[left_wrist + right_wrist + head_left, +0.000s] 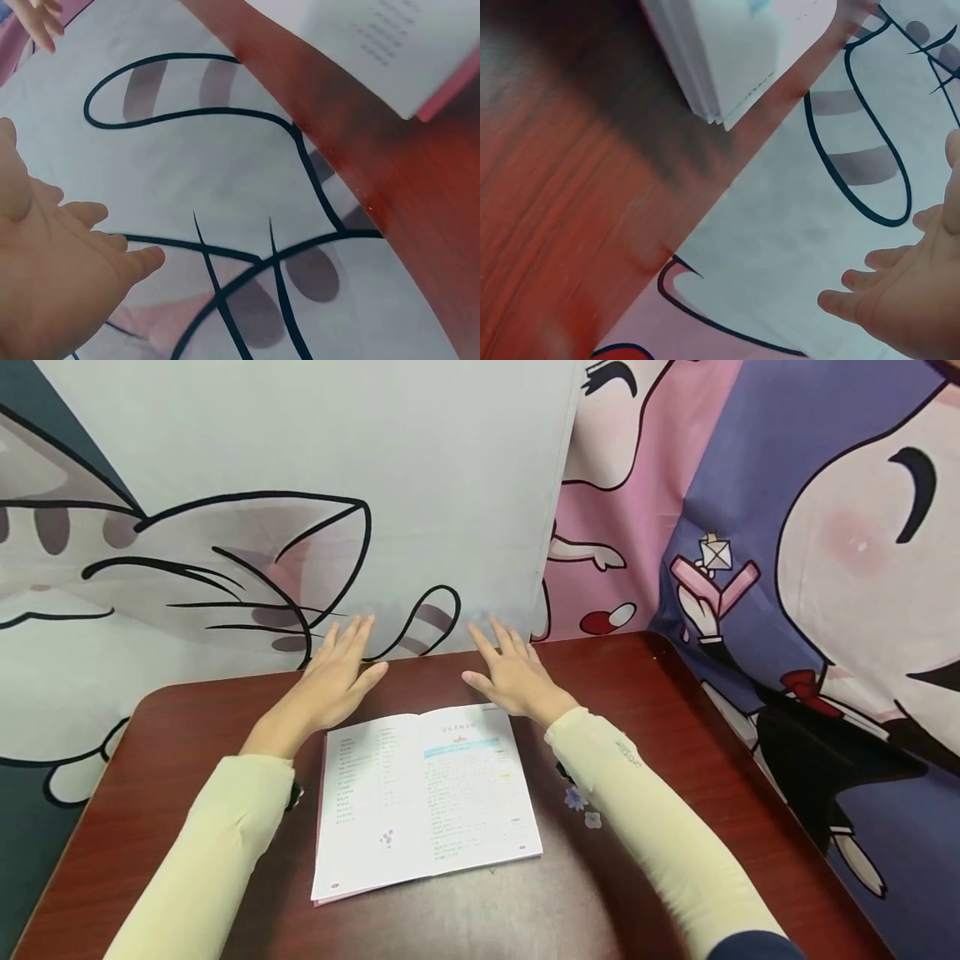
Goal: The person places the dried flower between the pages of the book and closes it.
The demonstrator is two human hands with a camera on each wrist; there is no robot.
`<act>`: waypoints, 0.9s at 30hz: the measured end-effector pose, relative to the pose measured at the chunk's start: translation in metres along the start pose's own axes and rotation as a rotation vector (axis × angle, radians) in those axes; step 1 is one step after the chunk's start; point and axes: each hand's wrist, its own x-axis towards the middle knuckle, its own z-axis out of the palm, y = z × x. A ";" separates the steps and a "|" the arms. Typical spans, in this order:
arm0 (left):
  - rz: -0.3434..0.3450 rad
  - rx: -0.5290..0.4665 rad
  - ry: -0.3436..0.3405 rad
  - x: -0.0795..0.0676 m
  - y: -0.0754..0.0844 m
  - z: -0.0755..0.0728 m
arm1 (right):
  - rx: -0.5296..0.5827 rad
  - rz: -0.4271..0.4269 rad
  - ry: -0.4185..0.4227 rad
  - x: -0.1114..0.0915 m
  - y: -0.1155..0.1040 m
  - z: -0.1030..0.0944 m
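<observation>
Clearly, at the far left a smooth fabric backdrop (465, 468) carries a pale cartoon cat (45, 568) drawn in thick black curves, with whiskers and grey oval spots. Before it stands a reddish-brown table (195, 718) with rounded far corners, streaked wood grain and a soft sheen. A puffy cream-yellow left sleeve (210, 852), lightly creased, reaches in from the lower left, a small dark piece (295, 795) at its inner edge. From it comes the left hand (330, 685), spread wide, fingers straight and thumb held away; it hovers near the top left of the book, apart from it.

The open paperback book with white pages and a pink cover edge (375, 810) lies on the table between the forearms, slightly turned. Its left page bears columns of small print and a purple dotted motif; its right page has a blue band, a small yellow mark and lines of text. In the right wrist view the paper edges show as thin layers.

The right hand (516, 681) is likewise spread, fingers extended, just beyond the book's upper right corner and apart from it. A matching cream right sleeve (645, 810) follows, ending in navy cloth (753, 946). Farther right, the backdrop turns pink, then violet-blue, with a large round-faced cartoon figure (870, 577).
</observation>
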 end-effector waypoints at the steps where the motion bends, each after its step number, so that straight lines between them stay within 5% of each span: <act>1: -0.001 -0.003 0.002 -0.006 -0.001 0.000 | 0.001 -0.001 0.006 -0.005 0.002 0.000; 14: 0.041 -0.032 0.061 -0.068 -0.021 0.018 | 0.039 0.001 0.080 -0.064 0.040 0.013; 22: 0.060 -0.052 0.112 -0.076 -0.028 0.025 | 0.054 0.000 0.093 -0.076 0.047 0.023; 27: -0.020 -0.113 0.147 -0.086 -0.029 0.029 | 0.121 -0.023 0.106 -0.082 0.042 0.023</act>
